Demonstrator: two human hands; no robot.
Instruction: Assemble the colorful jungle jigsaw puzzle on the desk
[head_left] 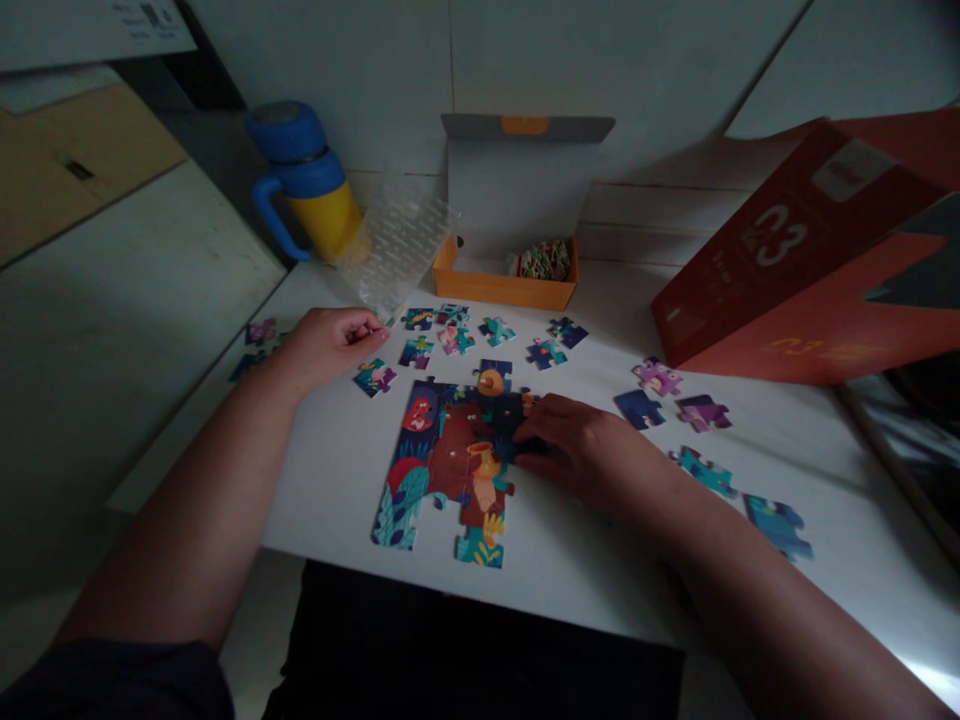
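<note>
A partly joined jigsaw puzzle (450, 440) with a brown bear lies on the white table. My right hand (566, 440) is at its right edge, fingers closed on a dark blue puzzle piece (511, 418) that they partly cover. Farther left, my left hand (337, 342) rests on the table with its fingers curled together. Its fingertips are by the lower corner of a clear plastic bag (401, 245); whether they hold anything is hidden. Loose puzzle pieces, such as a teal and pink one (375, 377) and a teal one (497, 330), lie close to that hand.
At the back stands an open orange box (506, 290) with small packets inside. A blue and yellow jug (319, 190) is at the back left. One large red box (780, 250) leans at the right. Several more pieces (639, 409) lie on the right side.
</note>
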